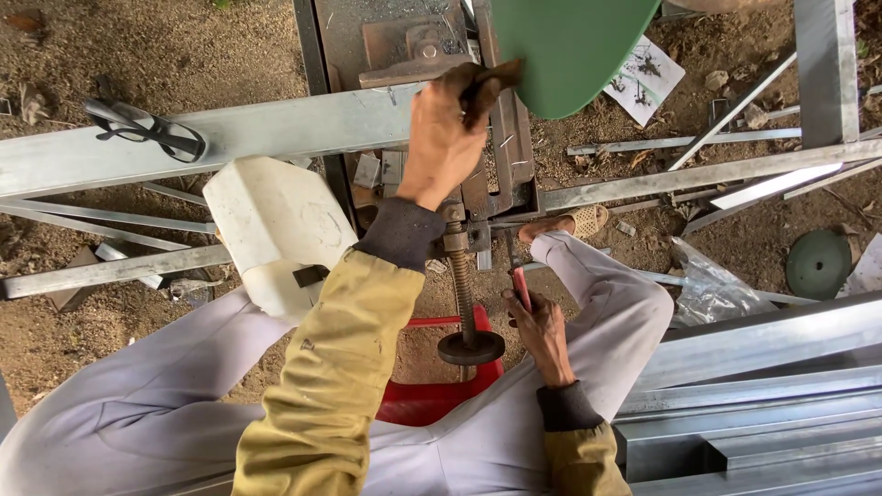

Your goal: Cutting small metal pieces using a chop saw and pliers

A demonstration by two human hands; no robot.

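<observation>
L hand [447,129] stretched fwd gripping rag [491,81]; R hand [537,326] fisted on red tool [521,285].

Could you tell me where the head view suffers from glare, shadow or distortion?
Head view: daylight glares off the bright metal strip at right; the left hand on the steel beam looks slightly soft; wide-angle bending curves the beam; the right hand sits in softer shade.
</observation>
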